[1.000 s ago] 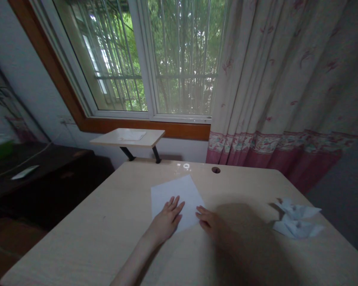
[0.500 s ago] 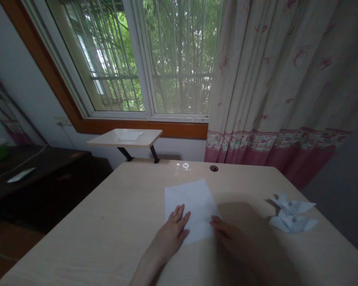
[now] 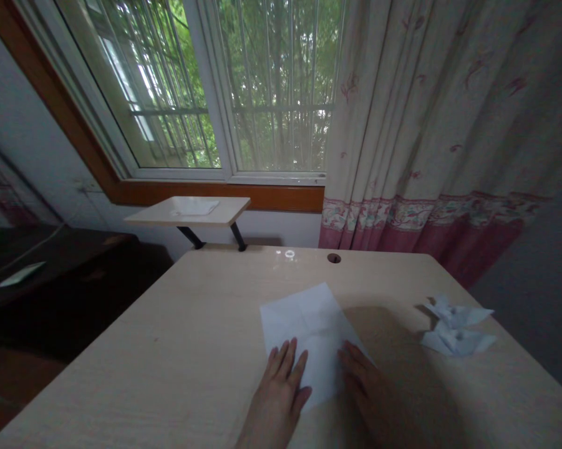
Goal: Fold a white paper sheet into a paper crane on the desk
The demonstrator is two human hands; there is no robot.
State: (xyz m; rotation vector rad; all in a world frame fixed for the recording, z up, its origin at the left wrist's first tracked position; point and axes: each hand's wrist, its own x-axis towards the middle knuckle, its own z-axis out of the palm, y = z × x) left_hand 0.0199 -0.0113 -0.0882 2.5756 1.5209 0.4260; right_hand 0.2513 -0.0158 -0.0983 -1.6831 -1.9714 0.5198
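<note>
A square sheet of white paper (image 3: 304, 318) lies flat on the pale wooden desk, turned slightly askew, with faint crease lines on it. My left hand (image 3: 283, 380) rests on its lower left part, fingers stretched out and a little apart. At the lower right edge of the sheet, my right hand (image 3: 362, 377) lies with its fingers extended on the paper; shadow darkens it. Neither hand grips anything. Two folded white paper figures (image 3: 458, 327) stand close together on the desk, to the right of my right hand.
The desk (image 3: 168, 349) has a round cable hole (image 3: 334, 258) near its back edge. A small raised shelf (image 3: 234, 209) with white paper (image 3: 194, 207) on it stands at the back left. Behind are a barred window and a patterned curtain (image 3: 402, 125). A dark cabinet (image 3: 88, 262) stands left.
The sheet has turned somewhat clockwise and come nearer to me, both hands moving with it. The view has shifted slightly.
</note>
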